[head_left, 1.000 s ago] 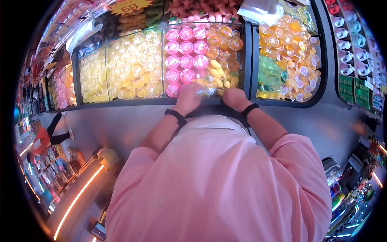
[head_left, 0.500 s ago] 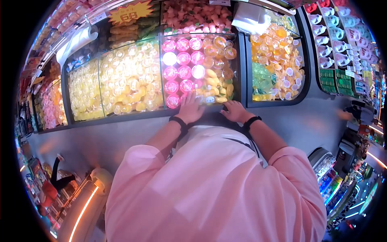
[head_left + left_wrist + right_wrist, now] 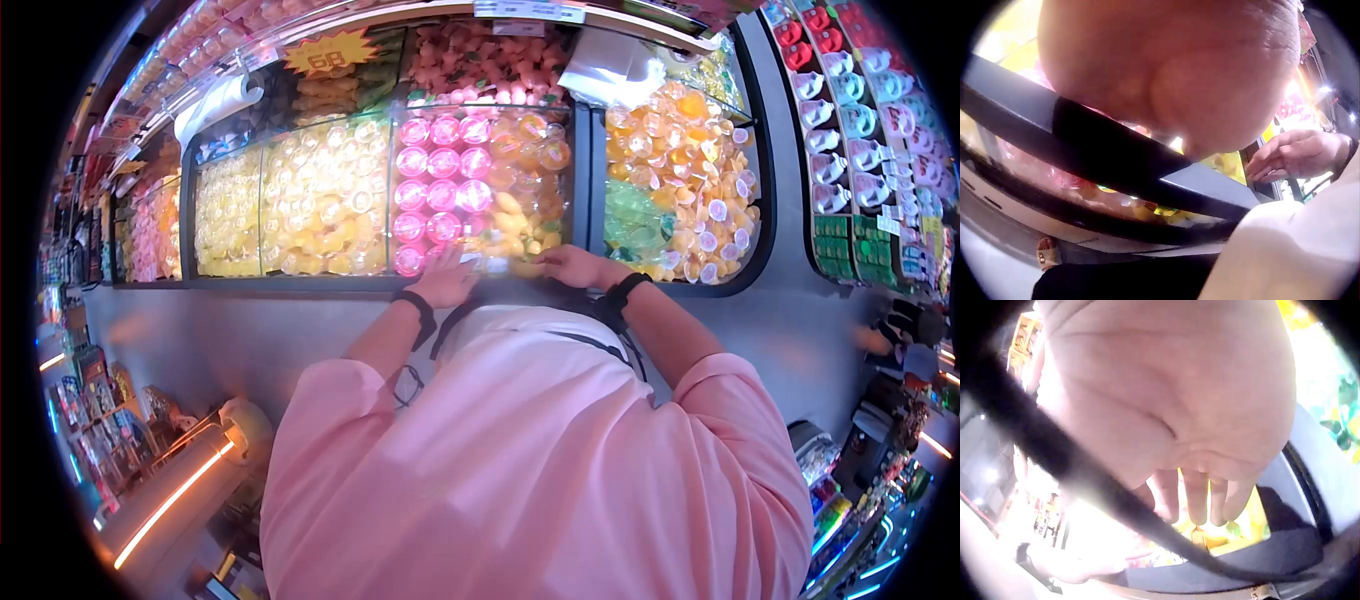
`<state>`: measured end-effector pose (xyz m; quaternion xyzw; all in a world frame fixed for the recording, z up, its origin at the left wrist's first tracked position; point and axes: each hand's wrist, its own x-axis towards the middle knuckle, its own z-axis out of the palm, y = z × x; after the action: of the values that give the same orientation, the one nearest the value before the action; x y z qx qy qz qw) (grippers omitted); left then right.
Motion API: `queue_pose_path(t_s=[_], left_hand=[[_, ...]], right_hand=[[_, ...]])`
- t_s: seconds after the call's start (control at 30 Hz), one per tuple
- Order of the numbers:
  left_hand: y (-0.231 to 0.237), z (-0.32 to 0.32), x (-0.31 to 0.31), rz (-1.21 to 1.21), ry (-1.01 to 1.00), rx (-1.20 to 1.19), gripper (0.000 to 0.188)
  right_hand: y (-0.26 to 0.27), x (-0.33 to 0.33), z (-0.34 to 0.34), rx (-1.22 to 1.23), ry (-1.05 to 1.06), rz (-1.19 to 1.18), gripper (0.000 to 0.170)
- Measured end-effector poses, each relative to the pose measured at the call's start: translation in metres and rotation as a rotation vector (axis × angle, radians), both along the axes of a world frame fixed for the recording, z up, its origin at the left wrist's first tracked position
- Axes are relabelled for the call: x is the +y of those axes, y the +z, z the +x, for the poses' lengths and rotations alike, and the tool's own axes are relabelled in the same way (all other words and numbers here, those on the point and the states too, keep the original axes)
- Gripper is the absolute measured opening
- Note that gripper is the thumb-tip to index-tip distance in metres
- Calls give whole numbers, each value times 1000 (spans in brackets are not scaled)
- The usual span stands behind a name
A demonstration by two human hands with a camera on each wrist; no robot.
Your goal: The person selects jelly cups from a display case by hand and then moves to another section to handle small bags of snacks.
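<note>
At the front rim [image 3: 300, 284] of a glass-sided display bin, both bare hands reach over the goods. My left hand [image 3: 443, 281] has its fingers stretched toward the pink round-lidded cups [image 3: 443, 194]; in the left wrist view its heel is large and the fingers are mostly hidden. My right hand [image 3: 572, 266] extends its fingers leftward by the yellow mango-shaped packs [image 3: 509, 222]. The right wrist view shows those fingers [image 3: 1196, 500] apart, over yellow goods, with nothing gripped. A small pale package [image 3: 492, 264] lies between the hands.
Dividers separate pale yellow cups [image 3: 325, 190] on the left from orange ones [image 3: 690, 140] on the right. Plastic bags [image 3: 612, 68] lie on the bin's back edge, near a bag roll [image 3: 222, 105]. Shelves of bottles [image 3: 850, 130] stand at the far right.
The head view has tilted and swung, so the bins sit lower in it. The hands stay near the front rim; the left fingers now show straighter than a second ago.
</note>
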<state>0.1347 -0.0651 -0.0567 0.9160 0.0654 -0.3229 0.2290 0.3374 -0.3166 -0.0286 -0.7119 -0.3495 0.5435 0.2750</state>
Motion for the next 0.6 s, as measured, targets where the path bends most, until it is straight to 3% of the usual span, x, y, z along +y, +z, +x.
queue_pose_path(t_s=[0.07,0.17,0.2,0.3,0.33,0.47,0.57,0.6], left_hand=[[46,16,-24,95,-45,31,61],[-7,-5,-52,186,288,-276,61],[-13,-7,-69,216,387,-348,62],[-25,4,-112,261,508,-380,66],[-1,17,-135,245,519,-380,69],[6,48,-180,121,453,-491,71],[36,70,-203,-176,515,-374,69],[33,72,-208,-163,484,-386,63]], right_hand=[[20,-17,22,54,11,50,36],[43,-58,51,171,-105,193,37],[66,-71,62,311,-185,11,35],[33,-123,89,360,-237,299,33],[27,-138,95,359,-261,284,33],[18,-173,113,366,-336,226,33],[18,-183,117,344,-320,228,36],[21,-182,120,322,-298,237,38]])
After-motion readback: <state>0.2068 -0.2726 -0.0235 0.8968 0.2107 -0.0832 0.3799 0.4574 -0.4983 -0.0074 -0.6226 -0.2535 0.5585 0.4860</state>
